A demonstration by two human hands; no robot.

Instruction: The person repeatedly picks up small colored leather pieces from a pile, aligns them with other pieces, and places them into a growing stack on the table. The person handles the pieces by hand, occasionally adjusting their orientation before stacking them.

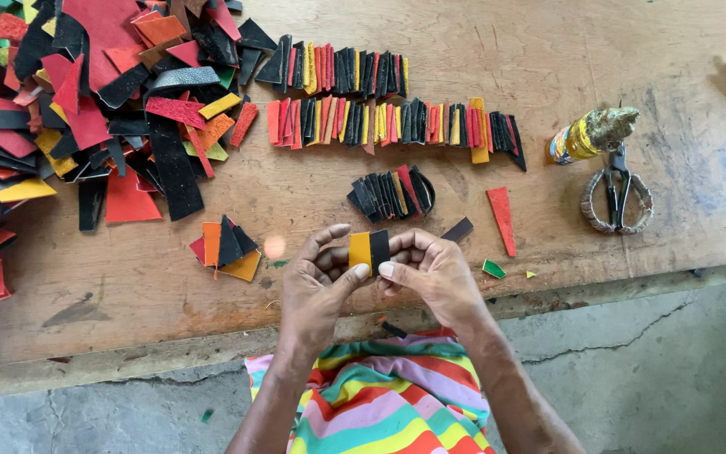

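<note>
My left hand (317, 282) and my right hand (430, 269) meet over the near edge of the wooden table (548, 76). Between their fingertips they pinch two small leather pieces side by side, an orange piece (360, 249) on the left and a black piece (379, 249) on the right. The left thumb presses on the orange one, the right thumb on the black one.
A big heap of red, black, orange and yellow scraps (69, 101) fills the left. Two rows of overlapped strips (380, 122) lie at the back, a small black stack (392, 193) nearer. A glue bottle (590, 134), scissors (617, 197), a red wedge (502, 217) and a small pile (227, 250) lie around.
</note>
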